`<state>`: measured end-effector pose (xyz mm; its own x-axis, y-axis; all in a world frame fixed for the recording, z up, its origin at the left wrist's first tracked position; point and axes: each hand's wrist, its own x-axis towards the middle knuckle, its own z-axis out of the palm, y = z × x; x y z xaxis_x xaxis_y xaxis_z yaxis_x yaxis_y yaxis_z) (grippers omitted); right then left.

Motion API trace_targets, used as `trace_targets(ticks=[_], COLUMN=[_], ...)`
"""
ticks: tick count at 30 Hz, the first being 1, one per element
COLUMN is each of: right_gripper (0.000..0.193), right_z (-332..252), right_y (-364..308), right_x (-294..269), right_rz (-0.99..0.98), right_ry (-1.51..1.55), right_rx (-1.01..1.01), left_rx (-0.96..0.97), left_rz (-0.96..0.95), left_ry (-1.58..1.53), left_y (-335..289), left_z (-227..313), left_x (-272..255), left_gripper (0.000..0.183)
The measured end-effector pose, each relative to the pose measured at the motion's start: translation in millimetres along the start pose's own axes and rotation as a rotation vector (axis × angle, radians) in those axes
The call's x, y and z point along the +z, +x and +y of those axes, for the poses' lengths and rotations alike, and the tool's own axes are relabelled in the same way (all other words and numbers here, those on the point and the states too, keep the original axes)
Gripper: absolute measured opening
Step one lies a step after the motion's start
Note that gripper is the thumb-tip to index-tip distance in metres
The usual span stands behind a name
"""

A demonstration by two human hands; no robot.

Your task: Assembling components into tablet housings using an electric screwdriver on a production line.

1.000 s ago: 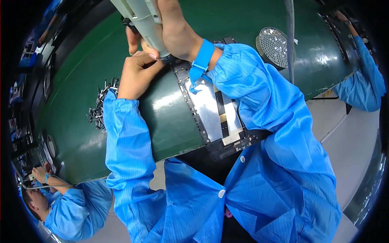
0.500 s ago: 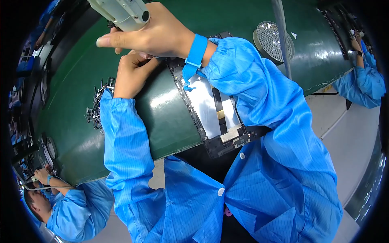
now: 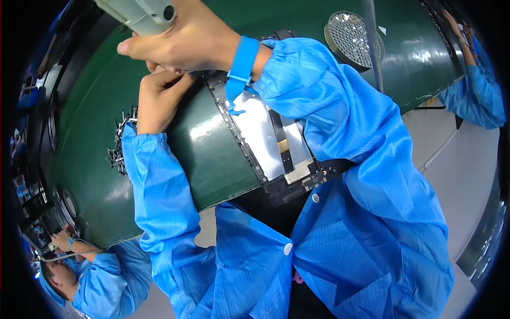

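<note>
My right hand point(image 3: 186, 40) is wrapped round a pale grey electric screwdriver point(image 3: 141, 16) at the top of the view; its working tip is out of sight. Under it, my left hand point(image 3: 158, 101) has its fingers bent and thumb pressed inward beside the upper left corner of an opened tablet point(image 3: 255, 135). The right hand partly covers those fingertips, so what they hold cannot be made out. Silver plates, a dark ribbon strip and small circuit parts show inside the tablet's black frame. My right forearm crosses over the tablet, hiding its upper right part.
A pile of small dark metal parts point(image 3: 119, 143) lies left of my left wrist. Beyond my right arm stands a round dish with dotted silver contents point(image 3: 348, 40), next to a grey upright rod point(image 3: 372, 45). Co-workers point(image 3: 106, 282) in blue sit at both sides of the green table point(image 3: 212, 181).
The whole view has shifted slightly, so the tablet, dish and both hands appear a little further up and left. Both hands keep much the same pose by the tablet's corner.
</note>
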<state>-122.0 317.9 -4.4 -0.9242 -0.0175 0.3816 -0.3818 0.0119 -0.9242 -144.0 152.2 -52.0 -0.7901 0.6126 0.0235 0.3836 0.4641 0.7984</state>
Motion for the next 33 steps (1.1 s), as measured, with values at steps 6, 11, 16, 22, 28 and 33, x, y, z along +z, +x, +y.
trace_targets(ticks=[6, 11, 16, 22, 28, 33], right_gripper=[0.034, 0.038, 0.037, 0.036, 0.036, 0.037], right_z=[13, 8, 12, 10, 10, 7], right_y=[6, 5, 1, 0, 0, -1], right_x=[10, 3, 9, 4, 7, 4], right_rz=[0.062, 0.003, 0.084, 0.091, 0.092, 0.087], right_ry=[0.038, -0.072, 0.007, -0.027, -0.077, 0.001], right_rx=[-0.112, 0.014, -0.142, -0.144, -0.153, -0.1], left_rx=[0.017, -0.066, 0.004, 0.008, -0.01, 0.026], left_rz=[-0.029, -0.053, 0.097, 0.09, 0.1, 0.14], left_ry=[-0.022, 0.065, -0.112, -0.097, -0.044, 0.011], left_y=[2, 3, 0, -1, -3, -6], left_z=[-15, -18, -6, 0, 2, -1], left_x=[-2, -10, 3, 4, -1, 4], left_gripper=[0.018, 0.018, 0.019, 0.02, 0.021, 0.018])
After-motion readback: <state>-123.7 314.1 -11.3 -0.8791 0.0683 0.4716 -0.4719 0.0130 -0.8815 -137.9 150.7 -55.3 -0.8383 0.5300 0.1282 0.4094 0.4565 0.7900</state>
